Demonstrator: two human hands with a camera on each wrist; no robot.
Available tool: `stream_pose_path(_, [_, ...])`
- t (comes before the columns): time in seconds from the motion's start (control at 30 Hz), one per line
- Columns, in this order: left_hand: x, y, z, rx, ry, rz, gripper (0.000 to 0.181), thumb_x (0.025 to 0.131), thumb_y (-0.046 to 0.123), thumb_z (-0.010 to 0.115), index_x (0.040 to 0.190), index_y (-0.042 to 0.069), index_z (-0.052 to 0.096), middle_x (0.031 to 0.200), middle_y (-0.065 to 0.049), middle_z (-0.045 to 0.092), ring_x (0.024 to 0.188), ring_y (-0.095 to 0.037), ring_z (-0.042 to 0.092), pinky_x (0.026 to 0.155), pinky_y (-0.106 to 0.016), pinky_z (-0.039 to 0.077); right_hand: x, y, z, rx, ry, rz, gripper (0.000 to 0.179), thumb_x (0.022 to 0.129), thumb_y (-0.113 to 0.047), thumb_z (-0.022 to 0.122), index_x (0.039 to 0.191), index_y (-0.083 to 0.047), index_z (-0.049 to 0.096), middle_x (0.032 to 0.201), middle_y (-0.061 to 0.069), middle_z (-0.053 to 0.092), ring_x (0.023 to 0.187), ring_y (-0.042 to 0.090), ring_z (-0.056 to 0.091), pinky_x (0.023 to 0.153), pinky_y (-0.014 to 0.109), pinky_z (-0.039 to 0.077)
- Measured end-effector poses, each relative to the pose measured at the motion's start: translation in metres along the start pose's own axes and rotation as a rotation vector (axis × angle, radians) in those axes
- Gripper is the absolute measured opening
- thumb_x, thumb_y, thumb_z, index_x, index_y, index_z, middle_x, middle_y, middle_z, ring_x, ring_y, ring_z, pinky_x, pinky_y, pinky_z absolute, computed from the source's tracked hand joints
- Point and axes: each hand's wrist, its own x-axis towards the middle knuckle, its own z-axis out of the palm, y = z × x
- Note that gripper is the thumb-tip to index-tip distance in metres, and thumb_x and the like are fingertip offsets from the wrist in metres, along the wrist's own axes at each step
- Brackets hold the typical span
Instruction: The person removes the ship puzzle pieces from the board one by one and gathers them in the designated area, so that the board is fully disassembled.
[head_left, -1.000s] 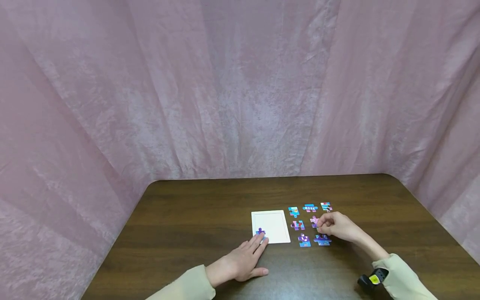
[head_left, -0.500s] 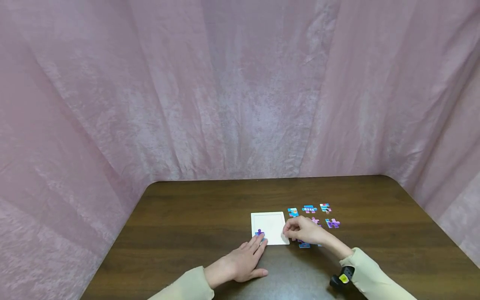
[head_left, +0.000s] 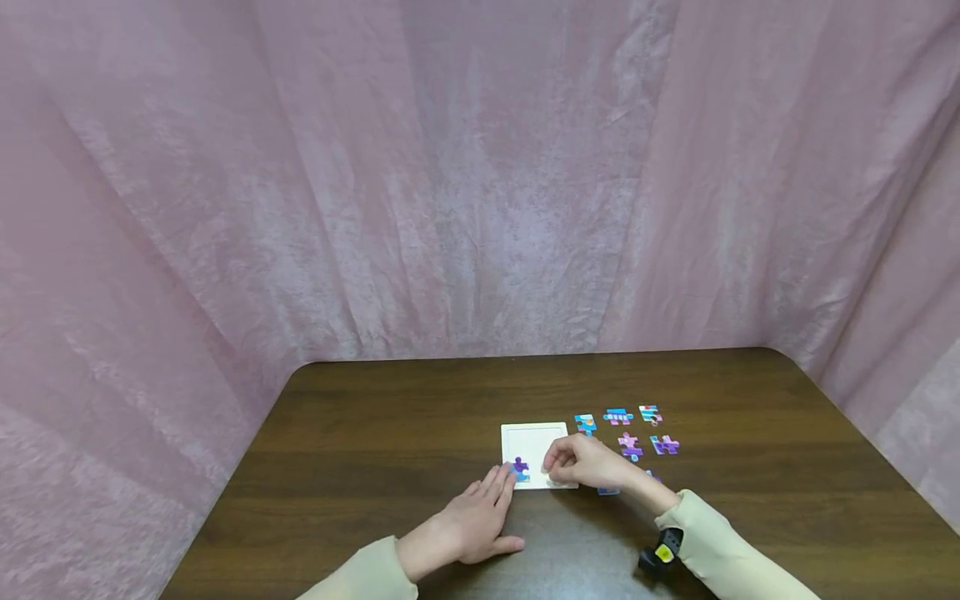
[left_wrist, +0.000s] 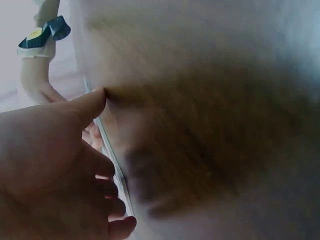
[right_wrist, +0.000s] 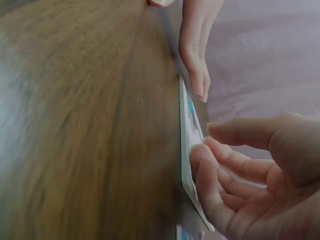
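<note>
A white square puzzle tray (head_left: 532,442) lies on the table, with a purple and blue jigsaw piece (head_left: 519,469) in its near left corner. My left hand (head_left: 480,517) lies flat, fingers straight, with the fingertips at the tray's left edge beside that piece. The right hand (head_left: 585,462) reaches over the tray's right part. Its curled thumb and index (right_wrist: 215,142) come close together low over the tray in the right wrist view. Whether a piece is between them is hidden. In the left wrist view, mostly the underside of the left hand (left_wrist: 55,155) shows.
Several loose jigsaw pieces lie right of the tray, including a pink one (head_left: 628,443), a purple one (head_left: 665,445) and a blue one (head_left: 618,416). The right hand and forearm cover others. A pink curtain (head_left: 480,183) hangs behind the brown table (head_left: 405,417).
My right hand has moved left from the loose pieces to over the tray, uncovering the purple piece at right. The left hand has drawn back slightly left, uncovering more of the piece in the tray.
</note>
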Motion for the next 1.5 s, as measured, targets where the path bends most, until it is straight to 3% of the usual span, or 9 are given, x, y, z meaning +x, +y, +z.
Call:
stream_pose_path(0.2, [-0.002,0.002,0.004,0.021,-0.024,-0.026,0.083,0.095,0.061,0.041,0.152,0.002,0.025,0.159,-0.015,0.024,0.146,-0.025,0.028,0.114,-0.035,0.036,0.012,-0.002,0.012,-0.075,0.036,-0.031,0.016,0.078,-0.004,0.071,0.093,-0.001,0.066,0.077,0.001,0.066,0.068,0.002,0.060,0.063,0.017,0.049])
stream_pose_path(0.43, [-0.002,0.004,0.009,-0.035,-0.027,-0.018,0.082,0.097,0.058,0.040,0.152,0.001,0.021,0.160,-0.017,0.020,0.148,-0.029,0.024,0.116,-0.039,0.032,0.021,-0.006,0.026,-0.149,0.111,0.004,0.022,0.071,-0.006,0.075,0.091,-0.002,0.065,0.075,-0.002,0.061,0.065,0.001,0.052,0.061,0.017,0.045])
stream_pose_path(0.73, [0.001,0.003,0.017,-0.064,0.003,-0.005,0.081,0.098,0.057,0.038,0.152,0.000,0.021,0.160,-0.018,0.020,0.148,-0.030,0.021,0.117,-0.042,0.031,0.022,-0.012,0.031,-0.144,0.150,0.039,0.023,0.071,-0.005,0.074,0.090,-0.002,0.062,0.081,0.005,0.062,0.073,0.007,0.053,0.065,0.019,0.045])
stream_pose_path(0.83, [0.000,0.003,0.017,-0.055,0.007,0.000,0.080,0.098,0.057,0.037,0.152,0.000,0.022,0.160,-0.018,0.020,0.148,-0.030,0.022,0.116,-0.041,0.031,0.022,-0.013,0.032,-0.123,0.156,0.038,0.020,0.074,-0.002,0.072,0.090,-0.001,0.061,0.083,0.006,0.064,0.074,0.008,0.056,0.066,0.019,0.047])
stream_pose_path(0.9, [-0.004,0.005,0.009,-0.019,-0.003,-0.007,0.080,0.098,0.058,0.038,0.152,0.001,0.024,0.160,-0.016,0.022,0.148,-0.028,0.024,0.116,-0.039,0.032,0.023,-0.013,0.033,-0.100,0.163,0.040,0.018,0.076,-0.001,0.072,0.090,-0.001,0.061,0.083,0.005,0.064,0.074,0.009,0.057,0.066,0.019,0.047])
stream_pose_path(1.13, [-0.001,0.004,0.008,0.112,0.070,0.008,0.082,0.095,0.063,0.040,0.148,0.001,0.034,0.155,-0.016,0.034,0.142,-0.026,0.036,0.110,-0.033,0.040,0.025,-0.010,0.034,-0.007,0.190,0.053,0.013,0.080,0.001,0.067,0.089,0.001,0.059,0.074,0.005,0.064,0.063,0.006,0.055,0.056,0.017,0.044])
stream_pose_path(1.5, [0.005,0.002,0.007,0.042,0.093,0.022,0.084,0.091,0.063,0.049,0.145,0.000,0.040,0.150,-0.020,0.040,0.137,-0.031,0.043,0.106,-0.037,0.045,0.018,-0.005,0.027,0.122,0.201,0.126,0.012,0.083,0.000,0.065,0.093,0.003,0.058,0.072,0.010,0.068,0.056,0.006,0.056,0.051,0.017,0.043])
